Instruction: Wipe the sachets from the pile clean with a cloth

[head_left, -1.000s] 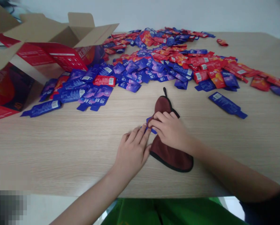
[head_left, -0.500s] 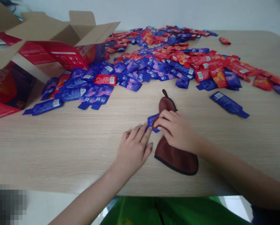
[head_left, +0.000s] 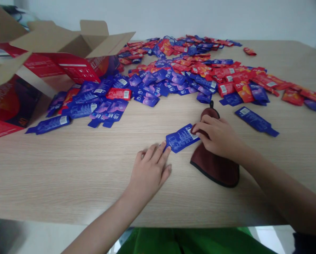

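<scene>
A blue sachet lies flat on the table with its barcode end to the right. My left hand rests palm down, its extended fingertips pressing the sachet's narrow left end. My right hand grips a brown cloth with black edging, bunched under the fingers against the sachet's right end. The cloth's wide end spreads toward me, and a small black loop sticks out at its far end. Part of the sachet's right end is hidden by the cloth and fingers.
Many blue and red sachets lie heaped across the back of the table. One blue sachet lies apart at the right. Open red cardboard boxes stand at the left. The table's front edge is near my body.
My right hand has slid the cloth to the right along the blue sachet, uncovering most of its printed face. My left hand has stayed on the sachet's left end.
</scene>
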Demonstrator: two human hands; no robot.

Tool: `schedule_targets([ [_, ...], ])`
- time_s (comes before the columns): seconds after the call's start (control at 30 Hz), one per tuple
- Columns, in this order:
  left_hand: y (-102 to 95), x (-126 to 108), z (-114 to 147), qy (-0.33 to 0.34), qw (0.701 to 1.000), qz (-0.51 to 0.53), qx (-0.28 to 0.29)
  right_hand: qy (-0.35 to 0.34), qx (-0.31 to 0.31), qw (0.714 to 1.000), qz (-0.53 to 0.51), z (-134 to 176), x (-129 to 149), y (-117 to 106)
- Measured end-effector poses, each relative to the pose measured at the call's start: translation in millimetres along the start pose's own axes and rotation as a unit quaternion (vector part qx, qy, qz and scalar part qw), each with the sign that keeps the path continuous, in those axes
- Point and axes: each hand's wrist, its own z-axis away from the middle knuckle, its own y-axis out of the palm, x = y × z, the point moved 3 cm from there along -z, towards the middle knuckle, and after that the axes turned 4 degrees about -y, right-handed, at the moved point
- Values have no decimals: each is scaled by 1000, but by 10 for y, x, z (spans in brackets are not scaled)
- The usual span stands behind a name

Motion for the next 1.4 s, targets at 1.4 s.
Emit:
schedule_targets([
  [1.4, -1, -5, 7, -9, 1000, 16, 8, -43, -50, 996, -68, -7, 490, 208],
])
